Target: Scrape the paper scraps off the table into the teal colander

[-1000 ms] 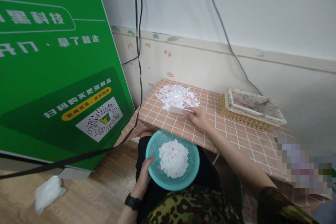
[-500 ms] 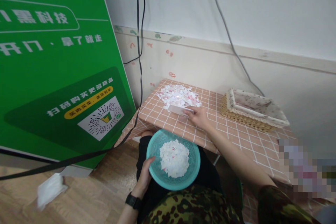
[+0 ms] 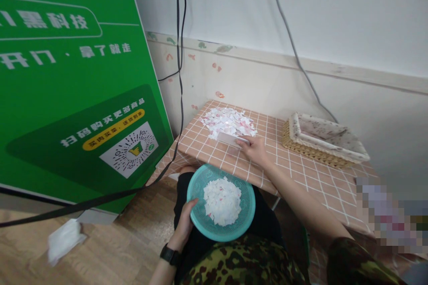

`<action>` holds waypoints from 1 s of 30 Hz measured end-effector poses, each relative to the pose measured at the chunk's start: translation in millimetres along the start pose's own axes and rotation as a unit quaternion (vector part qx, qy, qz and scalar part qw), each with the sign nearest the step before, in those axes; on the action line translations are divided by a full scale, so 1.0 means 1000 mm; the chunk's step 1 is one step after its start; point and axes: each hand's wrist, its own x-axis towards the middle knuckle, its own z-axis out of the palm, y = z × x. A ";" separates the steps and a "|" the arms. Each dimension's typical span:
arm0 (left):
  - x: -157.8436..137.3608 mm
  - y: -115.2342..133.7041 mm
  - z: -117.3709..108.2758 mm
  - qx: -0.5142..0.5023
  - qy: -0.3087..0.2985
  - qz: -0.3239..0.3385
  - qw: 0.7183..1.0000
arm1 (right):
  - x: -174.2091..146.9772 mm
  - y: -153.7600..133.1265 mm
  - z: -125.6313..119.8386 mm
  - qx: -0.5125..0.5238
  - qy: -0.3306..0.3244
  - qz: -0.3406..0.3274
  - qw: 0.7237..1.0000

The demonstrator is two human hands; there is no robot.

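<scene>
My left hand (image 3: 186, 222) grips the near-left rim of a teal plastic basket (image 3: 248, 213) resting on my lap, thumb over the edge. A heap of small white paper scraps (image 3: 222, 200), a few tinged pink, lies in it. Over the table, my right hand (image 3: 254, 148) is closed on one end of a flat, pale rectangular card (image 3: 227, 138). The card stands on its long edge against the near side of a wide pile of torn paper (image 3: 229, 120), white with pink bits. Part of the card is hidden behind my fingers.
A checked cloth covers the table (image 3: 267, 178). A lined wicker basket (image 3: 326, 142) stands at its right. A green printed panel (image 3: 76, 80) rises at the left, with a dark strap (image 3: 181, 98) hanging before it. A white packet (image 3: 65, 240) lies on the wooden floor.
Hardly anything differs. The card and my right hand have shifted very slightly to the right; my left hand and the teal basket stay where they were.
</scene>
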 end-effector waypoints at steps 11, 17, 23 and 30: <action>0.003 -0.003 -0.003 0.011 0.014 0.006 1.000 | -0.001 -0.008 0.000 0.037 -0.014 -0.025 0.999; 0.006 -0.006 -0.006 -0.001 -0.006 -0.005 1.000 | 0.006 -0.020 0.020 0.043 -0.046 -0.066 0.996; 0.008 -0.008 -0.009 -0.008 0.001 -0.005 1.000 | 0.008 -0.016 0.016 0.049 -0.070 -0.052 0.995; 0.008 -0.009 -0.009 0.002 0.010 -0.003 1.000 | 0.011 -0.003 -0.002 0.057 -0.057 -0.011 0.997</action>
